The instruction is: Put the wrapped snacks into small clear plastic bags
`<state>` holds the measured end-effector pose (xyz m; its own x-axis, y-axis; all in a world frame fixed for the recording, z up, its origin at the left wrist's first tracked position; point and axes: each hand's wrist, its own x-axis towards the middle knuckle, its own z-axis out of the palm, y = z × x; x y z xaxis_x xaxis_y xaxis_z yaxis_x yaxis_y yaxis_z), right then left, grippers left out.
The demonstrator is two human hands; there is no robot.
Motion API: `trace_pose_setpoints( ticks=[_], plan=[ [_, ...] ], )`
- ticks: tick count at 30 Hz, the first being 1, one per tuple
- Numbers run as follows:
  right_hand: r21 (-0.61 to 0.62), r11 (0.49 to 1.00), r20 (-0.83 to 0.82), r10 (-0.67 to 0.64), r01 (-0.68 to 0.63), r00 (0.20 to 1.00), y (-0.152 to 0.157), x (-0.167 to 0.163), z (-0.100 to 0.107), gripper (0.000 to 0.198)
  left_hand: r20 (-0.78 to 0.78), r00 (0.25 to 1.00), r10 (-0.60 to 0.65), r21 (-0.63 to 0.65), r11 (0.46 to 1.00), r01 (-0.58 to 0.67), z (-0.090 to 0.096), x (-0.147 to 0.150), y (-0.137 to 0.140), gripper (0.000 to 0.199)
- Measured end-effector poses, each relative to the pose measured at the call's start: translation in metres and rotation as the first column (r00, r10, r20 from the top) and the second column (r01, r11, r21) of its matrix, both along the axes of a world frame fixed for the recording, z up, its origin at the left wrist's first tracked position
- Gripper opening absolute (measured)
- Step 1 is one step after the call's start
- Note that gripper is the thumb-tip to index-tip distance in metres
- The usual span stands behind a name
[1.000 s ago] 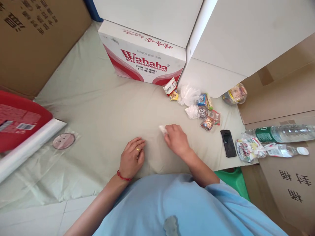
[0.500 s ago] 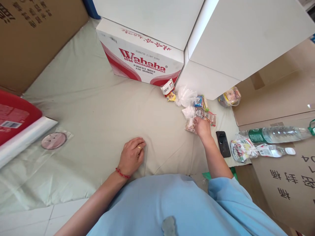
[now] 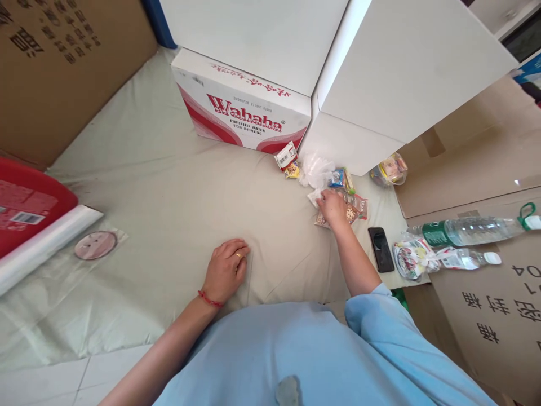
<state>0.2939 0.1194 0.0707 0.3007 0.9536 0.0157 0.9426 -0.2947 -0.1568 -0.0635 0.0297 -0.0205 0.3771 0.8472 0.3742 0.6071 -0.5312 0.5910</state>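
My left hand [image 3: 227, 269] rests palm down on the pale green sheet [image 3: 181, 197], fingers laid out together, with a ring and a red bracelet; it holds nothing. Over a cluster of small snack packets at the right, my right hand [image 3: 332, 206] has its fingers pinched on a small whitish plastic bag [image 3: 313, 197], mostly covered by the hand. Beneath the palm lies a packet with brown spots [image 3: 351, 214]. Behind the fingers are a crumpled clear plastic bag [image 3: 316, 169] and a blue packet [image 3: 337, 177]. A red-and-white packet [image 3: 286, 155] lies on a yellow packet [image 3: 291, 170] further left.
A Wahaha water carton [image 3: 245, 115] and white cabinets [image 3: 363, 73] stand behind. To the right are a phone [image 3: 381, 249], two bottles, a knotted bag [image 3: 414, 258] and a small tub of snacks [image 3: 389, 170]. At left lie a red container [image 3: 34, 203] and a round pink item [image 3: 96, 245].
My right hand has shifted left and away from me, from the spotted packet to the whitish bag. My left hand has stayed in place. The camera view has turned slightly.
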Motion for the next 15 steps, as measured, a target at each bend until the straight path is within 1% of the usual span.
trace_pose_setpoints(
  ticks=[1,2,3,4,5,6,7,8,9,10,11,12,13,15],
  plan=[
    [0.022,0.999,-0.044,0.033,-0.032,0.998,0.001,-0.006,-0.002,0.027,0.034,0.999,-0.002,-0.029,1.0,0.003,0.002,-0.001,-0.001,0.028],
    [0.073,0.995,-0.123,0.075,-0.066,0.99,0.0,-0.015,-0.005,0.028,0.078,0.997,-0.002,-0.069,0.998,0.007,0.005,-0.002,-0.003,0.027],
    [0.139,0.986,-0.247,0.122,-0.089,0.961,-0.002,-0.025,-0.007,0.028,0.13,0.991,0.009,-0.123,0.992,0.008,0.008,-0.003,-0.005,0.027],
    [0.194,0.976,-0.412,0.172,-0.098,0.895,-0.007,-0.037,-0.009,0.028,0.186,0.982,0.034,-0.19,0.982,0.002,0.013,-0.004,-0.007,0.027],
    [0.22,0.971,-0.597,0.209,-0.093,0.774,-0.013,-0.051,-0.012,0.027,0.243,0.967,0.076,-0.266,0.964,-0.009,0.018,-0.004,-0.009,0.026],
    [0.21,0.974,-0.768,0.218,-0.086,0.602,-0.021,-0.067,-0.015,0.028,0.307,0.942,0.135,-0.353,0.935,-0.018,0.024,-0.003,-0.011,0.026],
    [0.172,0.981,-0.895,0.193,-0.089,0.402,-0.029,-0.084,-0.019,0.029,0.381,0.902,0.203,-0.448,0.894,-0.012,0.03,0.0,-0.011,0.029],
    [0.119,0.987,-0.966,0.14,-0.108,0.215,-0.038,-0.1,-0.022,0.032,0.461,0.843,0.277,-0.543,0.84,0.02,0.035,0.003,-0.011,0.034],
    [0.063,0.988,-0.995,0.074,-0.142,0.071,-0.047,-0.115,-0.026,0.035,0.534,0.769,0.351,-0.627,0.775,0.082,0.04,0.007,-0.01,0.043],
    [0.013,0.983,-1.0,0.009,-0.18,-0.02,-0.056,-0.129,-0.029,0.036,0.591,0.69,0.418,-0.688,0.707,0.161,0.044,0.011,-0.008,0.052],
    [-0.026,0.977,-0.997,-0.04,-0.211,-0.063,-0.063,-0.139,-0.032,0.036,0.623,0.625,0.47,-0.725,0.647,0.236,0.047,0.015,-0.005,0.058],
    [-0.051,0.972,-0.995,-0.069,-0.229,-0.071,-0.069,-0.147,-0.034,0.035,0.633,0.589,0.502,-0.745,0.603,0.287,0.049,0.018,-0.002,0.06],
    [-0.063,0.972,-0.995,-0.078,-0.226,-0.059,-0.073,-0.15,-0.036,0.034,0.629,0.582,0.516,-0.757,0.579,0.304,0.05,0.02,0.001,0.058],
    [-0.055,0.986,-0.998,-0.059,-0.158,-0.015,-0.078,-0.148,-0.036,0.032,0.604,0.586,0.541,-0.774,0.575,0.267,0.049,0.021,0.008,0.049]
  ],
)
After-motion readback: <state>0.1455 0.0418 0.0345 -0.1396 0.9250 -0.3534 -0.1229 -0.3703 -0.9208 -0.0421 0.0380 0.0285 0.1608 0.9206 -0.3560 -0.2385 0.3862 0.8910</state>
